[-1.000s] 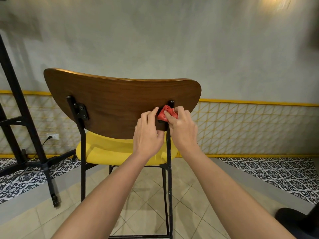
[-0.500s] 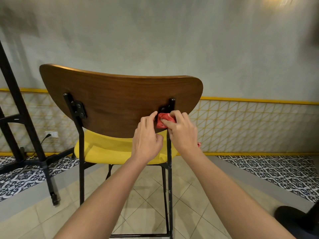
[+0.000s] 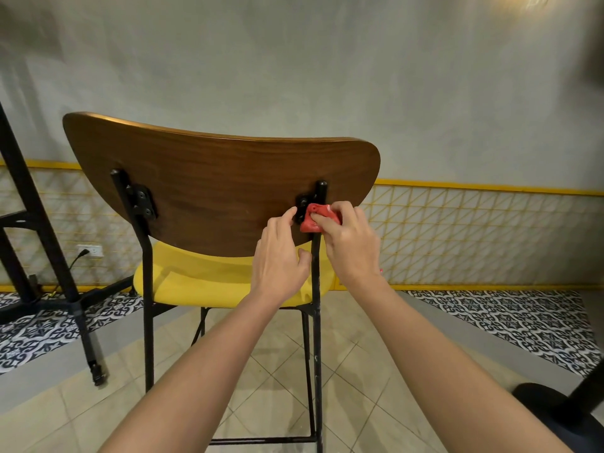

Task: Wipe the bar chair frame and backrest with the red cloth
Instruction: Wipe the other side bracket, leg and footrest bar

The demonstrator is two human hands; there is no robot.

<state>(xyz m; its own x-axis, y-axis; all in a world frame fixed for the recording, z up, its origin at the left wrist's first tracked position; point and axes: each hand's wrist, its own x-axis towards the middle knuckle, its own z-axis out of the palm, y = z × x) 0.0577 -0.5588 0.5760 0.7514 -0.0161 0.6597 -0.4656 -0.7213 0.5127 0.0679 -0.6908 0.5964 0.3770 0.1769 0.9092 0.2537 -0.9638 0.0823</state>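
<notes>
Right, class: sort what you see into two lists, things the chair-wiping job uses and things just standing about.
In the job: red cloth, right hand, left hand, wooden backrest, black frame post.
Standing about: wall socket, black stand, round black base.

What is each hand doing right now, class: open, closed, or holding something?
Left hand: open, fingers resting on the backrest.
Right hand: closed, fingers gripping the red cloth against the frame post.

Upright bar chair (image 3: pixel 209 246): curved brown wooden backrest (image 3: pixel 196 184), yellow seat (image 3: pixel 196 279), thin black metal frame (image 3: pixel 147 305). Crumpled red cloth (image 3: pixel 309 225) bunched against right rear post (image 3: pixel 316 322), at backrest bracket.
</notes>
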